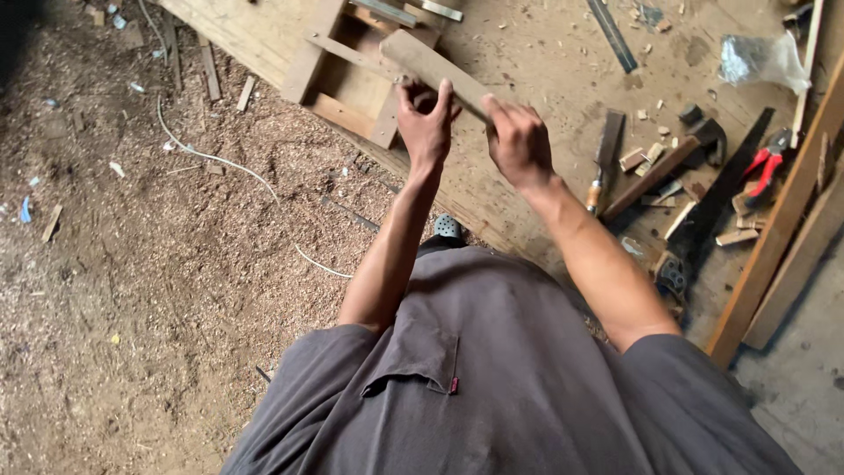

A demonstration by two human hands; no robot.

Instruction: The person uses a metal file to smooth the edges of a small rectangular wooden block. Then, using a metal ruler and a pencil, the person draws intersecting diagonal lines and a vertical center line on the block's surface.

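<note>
Above workbench point(545, 53), both hands gripping wooden slat point(431, 66)

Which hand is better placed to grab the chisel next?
Right. The right hand grips the wooden strip on the side nearest the chisel lying on the workbench; the left hand would probably have to cross over.

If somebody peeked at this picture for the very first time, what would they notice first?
Right in the middle, the left hand and the right hand both grip a flat brown wooden slat, held above a big pale wooden workbench. To the right on that board lie red-handled pliers, a wooden-handled chisel and a dark-headed hammer with a wooden handle. On the left, sawdust covers the ground, crossed by a thin white cord.
</note>
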